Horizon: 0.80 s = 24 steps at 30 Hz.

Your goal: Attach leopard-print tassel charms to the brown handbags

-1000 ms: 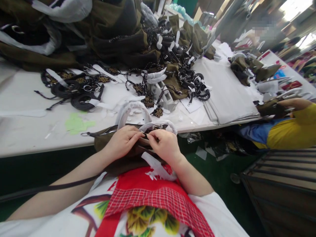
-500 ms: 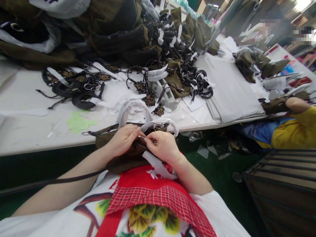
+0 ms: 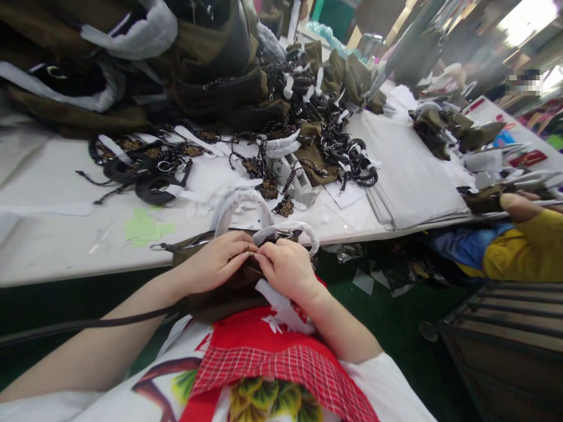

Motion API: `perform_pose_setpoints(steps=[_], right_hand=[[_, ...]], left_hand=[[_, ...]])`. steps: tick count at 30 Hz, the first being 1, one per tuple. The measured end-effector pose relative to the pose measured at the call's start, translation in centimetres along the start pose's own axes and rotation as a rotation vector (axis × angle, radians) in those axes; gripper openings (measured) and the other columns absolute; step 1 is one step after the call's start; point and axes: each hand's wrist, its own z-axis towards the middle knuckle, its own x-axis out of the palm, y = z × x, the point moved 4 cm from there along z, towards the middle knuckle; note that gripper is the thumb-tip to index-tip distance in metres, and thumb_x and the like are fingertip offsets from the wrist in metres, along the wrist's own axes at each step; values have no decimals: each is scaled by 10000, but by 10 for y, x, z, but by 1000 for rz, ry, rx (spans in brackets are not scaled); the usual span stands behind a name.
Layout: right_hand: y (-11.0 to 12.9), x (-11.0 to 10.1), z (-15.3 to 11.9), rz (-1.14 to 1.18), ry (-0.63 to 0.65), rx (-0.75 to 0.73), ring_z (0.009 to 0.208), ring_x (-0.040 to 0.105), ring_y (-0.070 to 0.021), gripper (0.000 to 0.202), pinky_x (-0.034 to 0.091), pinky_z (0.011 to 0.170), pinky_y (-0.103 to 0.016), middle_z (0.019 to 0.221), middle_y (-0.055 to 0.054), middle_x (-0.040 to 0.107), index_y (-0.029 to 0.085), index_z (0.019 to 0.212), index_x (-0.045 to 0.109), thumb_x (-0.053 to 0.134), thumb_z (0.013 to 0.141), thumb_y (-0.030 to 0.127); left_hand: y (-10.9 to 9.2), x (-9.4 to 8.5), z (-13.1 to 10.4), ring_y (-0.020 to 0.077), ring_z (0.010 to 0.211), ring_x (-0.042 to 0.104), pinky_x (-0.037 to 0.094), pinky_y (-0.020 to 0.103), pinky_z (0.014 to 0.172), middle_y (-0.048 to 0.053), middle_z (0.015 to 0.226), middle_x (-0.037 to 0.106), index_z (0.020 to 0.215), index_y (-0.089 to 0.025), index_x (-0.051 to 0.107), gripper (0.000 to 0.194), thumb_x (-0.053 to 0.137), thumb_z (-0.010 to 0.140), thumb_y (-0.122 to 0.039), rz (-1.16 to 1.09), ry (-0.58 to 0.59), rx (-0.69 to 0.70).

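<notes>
An olive-brown handbag [image 3: 206, 302] leans between my body and the table edge, its two handles [image 3: 241, 199] wrapped in white padding. My left hand [image 3: 220, 261] is closed over the bag's upper front, thumb and fingertips pinched. Right against it, my right hand [image 3: 285, 266] pinches too, and the fingertips of both hands meet. What lies between them is small and mostly covered by the fingers. A white strip [image 3: 279, 302] hangs below my right hand. From the bag's left side a dark strap [image 3: 101, 322] runs across my left forearm.
Coiled black straps [image 3: 156, 189] and leopard-print charms [image 3: 268, 189] lie on the white table [image 3: 57, 240]. Bulky olive bags [image 3: 211, 76] are piled behind. At right, a person in a yellow sleeve [image 3: 528, 255] handles another bag, near a slatted metal rack [image 3: 505, 334].
The whole view has shifted slightly, so the table appears a little lower. My fingertips have drawn closer together on the bag, hiding the metallic-looking bit seen between them before.
</notes>
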Motion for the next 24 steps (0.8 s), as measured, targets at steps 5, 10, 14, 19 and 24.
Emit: perform_pose_setpoints(steps=[5,10,14,19,24], right_hand=[[-1,15,8,150,-6,45,721,677,-183,203,391,625,-262,773,-25,719,219,879,657,488,984,259],[-6,29,12,315,-100,22,721,679,-215,251,462,642,-295,770,-34,705,233,833,631,432,984,259],[-10,31,11,445,-177,0,767,701,-241,250,537,688,-338,831,-46,717,260,873,652,422,969,279],[1,24,14,582,-233,-23,824,698,-245,237,573,725,-354,916,-56,707,298,1062,698,494,940,298],[14,19,17,798,-185,-95,816,650,-228,269,541,721,-324,851,-61,656,260,737,694,550,929,382]], left_hand=[[-5,-3,-6,207,971,647,526,352,898,100,1052,713,1041,-173,705,303,412,971,-138,304,-47,40],[-7,1,-7,214,843,629,516,366,790,71,897,677,883,-167,653,123,547,944,-181,476,-95,49],[-9,-9,-11,204,831,614,500,353,777,52,866,674,866,-184,621,139,516,957,-192,407,-210,24],[-16,-35,-24,174,855,615,502,302,790,61,890,681,863,-197,598,240,404,1000,-229,95,-420,-70],[-8,-61,-31,156,822,637,514,276,779,47,843,688,827,-198,622,285,409,998,-281,-95,-437,-68]])
